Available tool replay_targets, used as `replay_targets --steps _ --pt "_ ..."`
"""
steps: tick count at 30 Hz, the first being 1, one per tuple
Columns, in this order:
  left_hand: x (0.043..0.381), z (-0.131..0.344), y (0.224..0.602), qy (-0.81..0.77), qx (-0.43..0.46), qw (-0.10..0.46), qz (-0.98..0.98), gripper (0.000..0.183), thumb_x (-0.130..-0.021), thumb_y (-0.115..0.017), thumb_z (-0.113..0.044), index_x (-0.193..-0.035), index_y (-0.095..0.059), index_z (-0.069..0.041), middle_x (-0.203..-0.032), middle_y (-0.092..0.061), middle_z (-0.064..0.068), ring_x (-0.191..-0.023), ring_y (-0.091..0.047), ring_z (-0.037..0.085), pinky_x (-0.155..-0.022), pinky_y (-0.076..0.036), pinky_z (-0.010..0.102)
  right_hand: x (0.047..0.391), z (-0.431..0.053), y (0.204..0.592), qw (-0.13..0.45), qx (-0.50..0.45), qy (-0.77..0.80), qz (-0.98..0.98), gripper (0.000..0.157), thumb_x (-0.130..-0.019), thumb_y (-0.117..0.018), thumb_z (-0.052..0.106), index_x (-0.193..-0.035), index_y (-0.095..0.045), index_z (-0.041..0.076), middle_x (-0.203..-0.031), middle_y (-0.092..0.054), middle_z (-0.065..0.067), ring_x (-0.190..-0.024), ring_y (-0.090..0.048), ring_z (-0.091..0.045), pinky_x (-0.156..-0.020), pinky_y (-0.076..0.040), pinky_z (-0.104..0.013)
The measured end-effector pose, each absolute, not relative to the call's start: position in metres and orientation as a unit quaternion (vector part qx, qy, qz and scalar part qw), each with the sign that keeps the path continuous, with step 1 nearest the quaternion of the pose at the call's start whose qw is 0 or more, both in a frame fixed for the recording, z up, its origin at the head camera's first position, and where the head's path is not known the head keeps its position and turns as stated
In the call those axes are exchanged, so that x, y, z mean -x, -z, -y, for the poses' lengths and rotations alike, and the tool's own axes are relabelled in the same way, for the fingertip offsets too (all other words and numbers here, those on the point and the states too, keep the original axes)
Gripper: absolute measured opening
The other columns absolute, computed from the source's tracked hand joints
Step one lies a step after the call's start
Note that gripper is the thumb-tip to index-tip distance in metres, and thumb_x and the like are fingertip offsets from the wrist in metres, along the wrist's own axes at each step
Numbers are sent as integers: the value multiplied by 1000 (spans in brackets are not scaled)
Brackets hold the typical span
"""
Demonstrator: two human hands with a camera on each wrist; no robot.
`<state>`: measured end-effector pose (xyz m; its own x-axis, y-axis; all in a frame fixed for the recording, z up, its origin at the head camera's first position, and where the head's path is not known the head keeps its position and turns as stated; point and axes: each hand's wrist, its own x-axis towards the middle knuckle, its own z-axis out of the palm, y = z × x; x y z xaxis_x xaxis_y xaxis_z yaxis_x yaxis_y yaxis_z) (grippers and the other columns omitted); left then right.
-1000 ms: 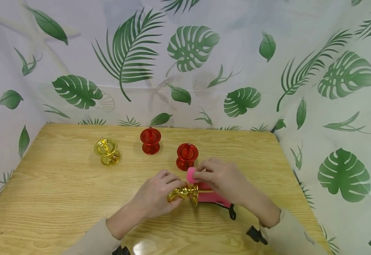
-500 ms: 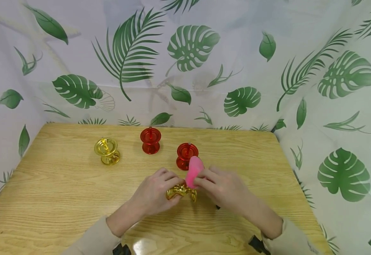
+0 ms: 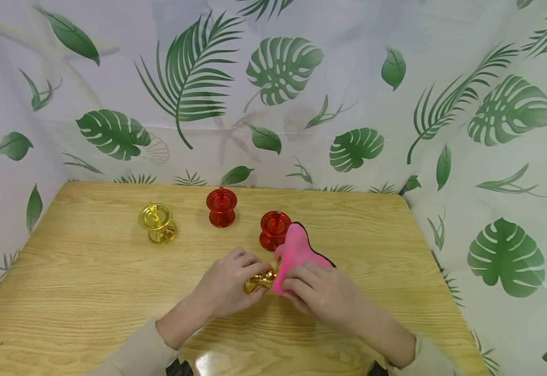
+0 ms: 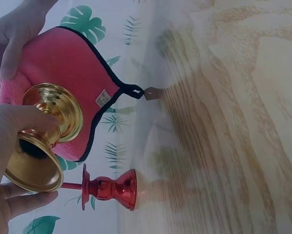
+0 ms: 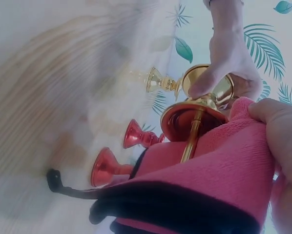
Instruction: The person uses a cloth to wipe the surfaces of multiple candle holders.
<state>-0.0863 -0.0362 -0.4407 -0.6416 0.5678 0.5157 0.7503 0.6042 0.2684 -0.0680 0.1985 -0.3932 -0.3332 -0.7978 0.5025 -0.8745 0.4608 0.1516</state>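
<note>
My left hand (image 3: 228, 282) grips a shiny gold candlestick (image 3: 260, 281) by its waist and base, tipped on its side with the spike end to the right. The hollow underside of its base (image 4: 36, 168) shows in the left wrist view. My right hand (image 3: 325, 292) pinches a pink cloth (image 3: 297, 248) with a black border and a hanging loop. The cloth lies against the candlestick's dish, covering most of it in the head view. From the right wrist, the gold spike (image 5: 192, 139) shows in front of the cloth. Part of the right fingers is hidden by the cloth.
Two red candlesticks, one farther back (image 3: 222, 208) and one just beyond the cloth (image 3: 273, 232), stand upright on the wooden table (image 3: 90, 292). Another gold candlestick (image 3: 159, 224) stands at the left. A leaf-patterned sheet (image 3: 301, 130) rises behind the table.
My right hand has lifted the pink cloth off the table, spread it upward, and brought it over the gold candlestick's dish. The left hand keeps its grip with hardly any shift.
</note>
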Motion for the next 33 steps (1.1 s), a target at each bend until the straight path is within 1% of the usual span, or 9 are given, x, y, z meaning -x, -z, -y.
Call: replay_targets --steps 5,8,12,15,21,24,27,29,33 --pt "85 36 442 234 392 202 867 36 -72 -83 -30 -105 -73 -19 -94 -71 -5 -89 -59 11 -70 -54 22 73 -198 391 238 -505 -92 825 22 -99 -54 33 -96 -68 16 -93 -66 5 -84 -60 -10 -74 -53 -20" --pt "84 37 441 230 407 215 857 37 -71 -84 -29 -105 -73 -18 -93 -70 -5 -89 -59 11 -70 -54 21 78 -198 390 210 -496 -130 833 14 -93 -65 28 -97 -67 15 -96 -65 4 -85 -58 -10 -74 -53 -20" --pt "81 36 440 226 427 232 844 36 -70 -85 -29 -102 -73 -17 -93 -70 -6 -90 -58 10 -71 -53 19 86 -200 389 166 -482 -173 843 16 -84 -75 21 -96 -66 15 -98 -63 5 -85 -57 -9 -73 -52 -19" --pt "79 35 440 228 434 241 837 34 -70 -84 -28 -101 -73 -17 -93 -70 -7 -89 -58 9 -71 -52 18 92 -200 388 137 -470 -189 851 16 -84 -74 19 -96 -64 14 -99 -63 3 -85 -58 -8 -73 -52 -19" --pt "77 33 440 240 442 253 827 38 -70 -83 -25 -106 -74 -17 -94 -71 -8 -88 -59 8 -65 -51 14 100 -199 387 41 -423 -219 878 13 -91 -67 20 -101 -61 16 -99 -60 5 -76 -49 -3 -64 -46 -13" --pt "76 33 440 243 442 250 826 40 -70 -83 -25 -108 -73 -18 -95 -71 -8 -89 -58 8 -65 -51 14 101 -199 387 14 -414 -238 879 11 -92 -66 20 -101 -61 17 -99 -59 8 -77 -49 -2 -65 -47 -14" --pt "75 34 440 246 437 239 832 41 -70 -83 -25 -109 -73 -18 -95 -71 -8 -89 -58 8 -65 -52 15 99 -200 389 32 -434 -238 868 12 -90 -69 18 -99 -61 16 -101 -61 7 -83 -54 -3 -70 -50 -15" --pt "75 33 440 246 430 230 838 40 -70 -84 -27 -108 -73 -18 -96 -71 -7 -90 -59 9 -67 -52 16 97 -201 390 65 -455 -220 860 14 -88 -71 16 -98 -62 15 -102 -62 5 -87 -56 -5 -74 -52 -17" --pt "76 32 440 243 412 214 852 37 -70 -83 -31 -104 -74 -18 -95 -71 -6 -90 -60 10 -72 -54 20 91 -202 393 150 -496 -157 840 16 -85 -73 18 -96 -64 13 -101 -63 3 -90 -58 -11 -76 -52 -20"
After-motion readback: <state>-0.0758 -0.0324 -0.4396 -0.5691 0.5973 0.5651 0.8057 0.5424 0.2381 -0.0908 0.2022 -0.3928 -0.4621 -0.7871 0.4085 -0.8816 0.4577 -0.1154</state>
